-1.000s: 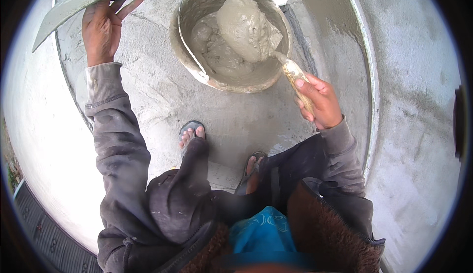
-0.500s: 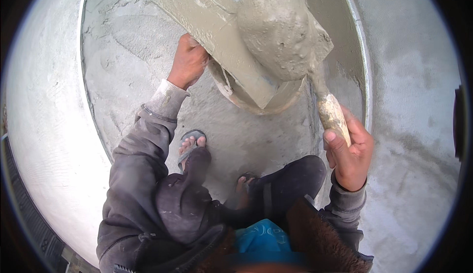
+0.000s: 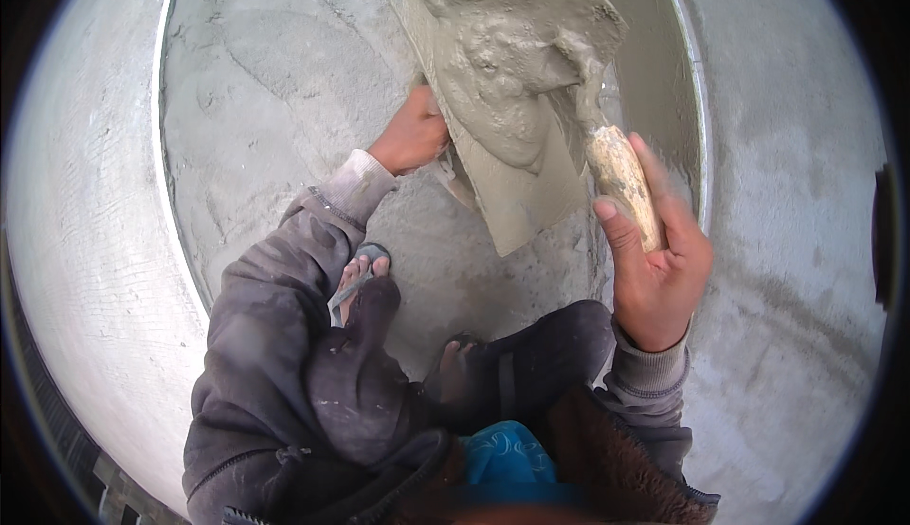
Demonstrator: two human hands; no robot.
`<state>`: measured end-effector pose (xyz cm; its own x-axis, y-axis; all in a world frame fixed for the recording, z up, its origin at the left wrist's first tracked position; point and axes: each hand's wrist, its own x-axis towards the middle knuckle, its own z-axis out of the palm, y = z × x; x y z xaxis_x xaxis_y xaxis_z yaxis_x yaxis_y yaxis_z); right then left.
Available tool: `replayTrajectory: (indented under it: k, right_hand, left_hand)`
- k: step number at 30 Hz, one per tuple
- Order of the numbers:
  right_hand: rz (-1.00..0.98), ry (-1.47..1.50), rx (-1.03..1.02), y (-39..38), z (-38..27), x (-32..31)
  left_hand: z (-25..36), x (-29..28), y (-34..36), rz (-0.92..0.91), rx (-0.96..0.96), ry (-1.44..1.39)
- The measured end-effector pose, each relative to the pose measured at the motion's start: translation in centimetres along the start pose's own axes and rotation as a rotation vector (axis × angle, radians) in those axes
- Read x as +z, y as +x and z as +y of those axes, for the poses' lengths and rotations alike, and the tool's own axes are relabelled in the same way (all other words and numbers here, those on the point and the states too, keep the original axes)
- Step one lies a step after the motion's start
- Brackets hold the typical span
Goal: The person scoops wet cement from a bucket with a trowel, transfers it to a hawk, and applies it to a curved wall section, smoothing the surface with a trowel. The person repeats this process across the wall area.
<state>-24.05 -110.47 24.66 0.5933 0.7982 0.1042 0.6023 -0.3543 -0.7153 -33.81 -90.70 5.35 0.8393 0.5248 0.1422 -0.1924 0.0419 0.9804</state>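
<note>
My left hand (image 3: 414, 135) is closed at the left edge of a flat plasterer's hawk (image 3: 526, 222), its fingers curled out of sight underneath. Grey wet mortar (image 3: 498, 89) lies in a thick smear over the hawk's top. My right hand (image 3: 664, 269) grips the pale, worn wooden handle of a trowel (image 3: 626, 184), thumb along one side and fingers on the other. Mortar coats the trowel's neck, and its blade lies against the mortar on the hawk, so the blade's outline is hard to make out.
Beneath the hawk, part of a container's rim (image 3: 458, 184) shows. Rough grey mortar covers the floor (image 3: 275, 80) around my sandalled feet (image 3: 365, 264). Thin pale edge strips run along the left (image 3: 157, 99) and right (image 3: 700, 80), with smooth grey surfaces beyond them.
The hawk has shifted right and turned, with my left hand following. My right hand has moved slightly left, and the rounded mound of mortar is now smeared across the hawk.
</note>
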Motion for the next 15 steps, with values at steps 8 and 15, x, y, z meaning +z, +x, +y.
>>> replayTrajectory:
  k: [8, 15]
  right_hand:
    - [0.116, 0.554, 0.463, -2.1, 1.2, -4.5]
    - [-0.27, 0.36, 0.619, -3.6, 10.2, 0.1]
  left_hand:
    - [1.0, -1.5, -0.7, 0.012, -0.155, 0.025]
    - [-1.6, -9.1, -1.8, -0.001, -0.301, -0.15]
